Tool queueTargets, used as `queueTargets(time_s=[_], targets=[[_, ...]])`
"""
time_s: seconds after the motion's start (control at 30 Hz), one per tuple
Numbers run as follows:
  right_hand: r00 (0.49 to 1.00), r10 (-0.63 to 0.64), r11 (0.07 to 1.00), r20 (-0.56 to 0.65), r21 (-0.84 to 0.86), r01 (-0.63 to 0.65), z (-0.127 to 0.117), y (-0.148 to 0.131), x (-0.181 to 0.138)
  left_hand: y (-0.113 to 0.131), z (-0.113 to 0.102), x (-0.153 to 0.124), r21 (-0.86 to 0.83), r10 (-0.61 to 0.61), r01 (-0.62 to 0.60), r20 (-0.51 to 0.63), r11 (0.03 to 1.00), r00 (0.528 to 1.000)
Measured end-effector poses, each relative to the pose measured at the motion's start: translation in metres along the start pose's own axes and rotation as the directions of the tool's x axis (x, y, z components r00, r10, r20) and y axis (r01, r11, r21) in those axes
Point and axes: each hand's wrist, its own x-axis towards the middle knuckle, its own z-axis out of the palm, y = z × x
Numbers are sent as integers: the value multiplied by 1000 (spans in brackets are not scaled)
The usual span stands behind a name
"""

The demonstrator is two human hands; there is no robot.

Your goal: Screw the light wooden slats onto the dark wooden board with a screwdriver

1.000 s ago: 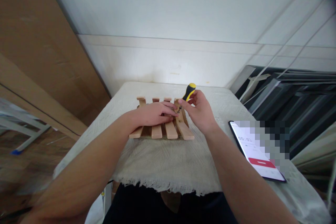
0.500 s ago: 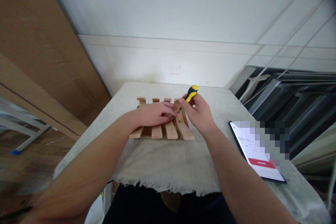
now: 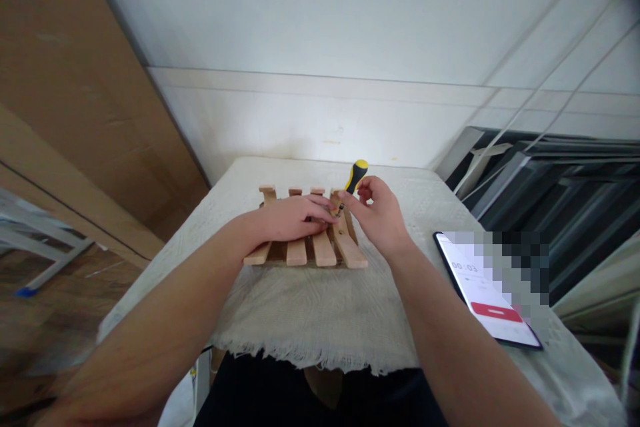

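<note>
A small wooden slatted rack lies on a cloth-covered table. My left hand rests flat on top of the slats, with its fingertips at the tip of a screwdriver. My right hand grips the black and yellow screwdriver by its handle. The screwdriver stands tilted, its tip down on the right-hand slat. What sits under the tip is too small to make out.
A phone with a lit screen and a red button lies on the table at the right. Large cardboard sheets lean at the left. Dark metal frames stand at the right. A white tiled wall is behind.
The screwdriver handle has tilted slightly back and forth in my right hand, its tip staying on the slat. My left hand has stayed on the rack.
</note>
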Motion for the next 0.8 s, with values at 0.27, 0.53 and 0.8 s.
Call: queueTargets(time_s=[0.27,0.53,0.8], targets=[[997,-61,997,53,52,58,-3,1,-4,0,0,0,-41,-10,10,-3,999,1000],[975,-140,989,175,71,129,4,-2,-8,3,-2,0,-41,14,-14,-7,999,1000],[995,95,995,29,20,-96,3,-7,-7,-1,0,0,-43,17,-18,-18,999,1000]])
